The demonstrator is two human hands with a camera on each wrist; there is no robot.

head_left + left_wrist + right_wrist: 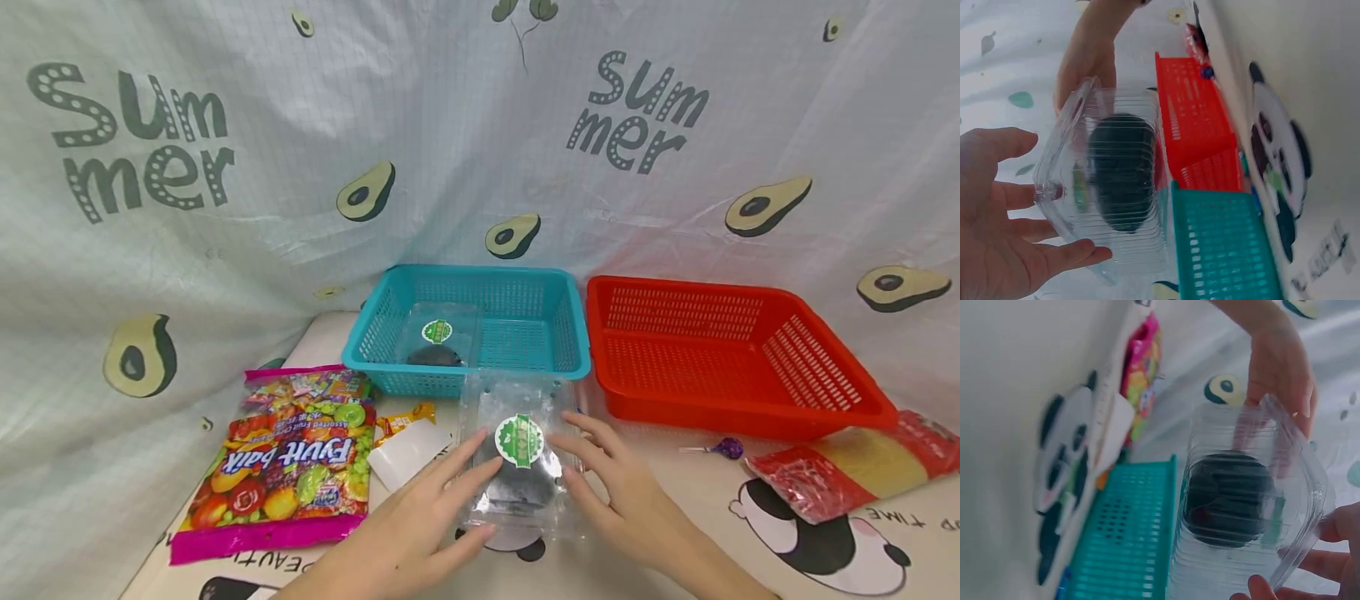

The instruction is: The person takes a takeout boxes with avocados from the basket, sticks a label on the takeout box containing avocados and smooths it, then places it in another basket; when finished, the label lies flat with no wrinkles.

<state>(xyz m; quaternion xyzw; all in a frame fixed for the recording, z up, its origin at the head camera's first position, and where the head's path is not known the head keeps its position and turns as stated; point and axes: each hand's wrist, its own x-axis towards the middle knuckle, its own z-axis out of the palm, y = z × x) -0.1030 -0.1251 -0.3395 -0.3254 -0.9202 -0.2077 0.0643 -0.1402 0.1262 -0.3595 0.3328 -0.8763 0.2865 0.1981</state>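
Note:
A clear plastic clamshell box (517,492) with a green and white round sticker (519,441) is held between both hands, in front of the teal basket. A dark rounded thing (1122,172) shows through its ribbed wall; its kind cannot be told. My left hand (427,517) holds the box's left side, fingertips on the lid near the sticker and thumb apart from it. From the right, my right hand (622,492) grips the opposite edge with spread fingers. Both wrist views show fingers at the rim, the box standing above the table (1004,487).
The teal basket (468,382) holds a similar box (457,321) at its left. A red basket (675,404) stands to its right. Left lies a fruit candy bag (281,467), beside a white card (408,454) and orange wrapper (420,412). A lollipop (727,448) and red-yellow packet (847,471) lie right.

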